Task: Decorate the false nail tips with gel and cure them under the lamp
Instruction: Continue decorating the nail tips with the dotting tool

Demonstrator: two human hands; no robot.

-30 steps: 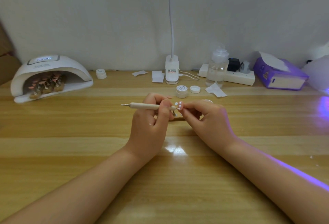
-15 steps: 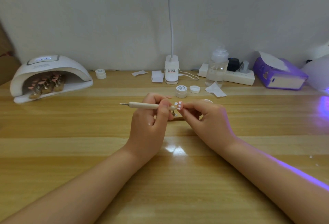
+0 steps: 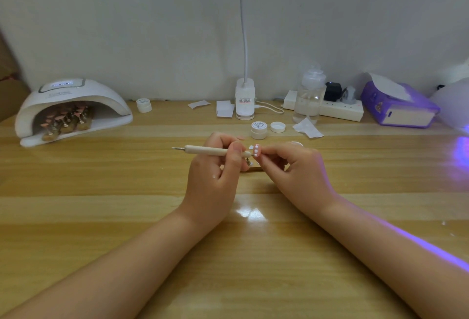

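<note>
Left hand (image 3: 212, 179) grips dotting pen (image 3: 213, 151); right hand (image 3: 298, 174) pinches nail tip (image 3: 256, 151) at pen end.

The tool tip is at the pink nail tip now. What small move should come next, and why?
Probably place one more white dot. The left hand holds the dotting tool with its end at the nail tip, which the right hand pinches. The tip already shows a few white dots, and the gel pot stands open behind for a refill. Curing in the lamp would come after.
</note>
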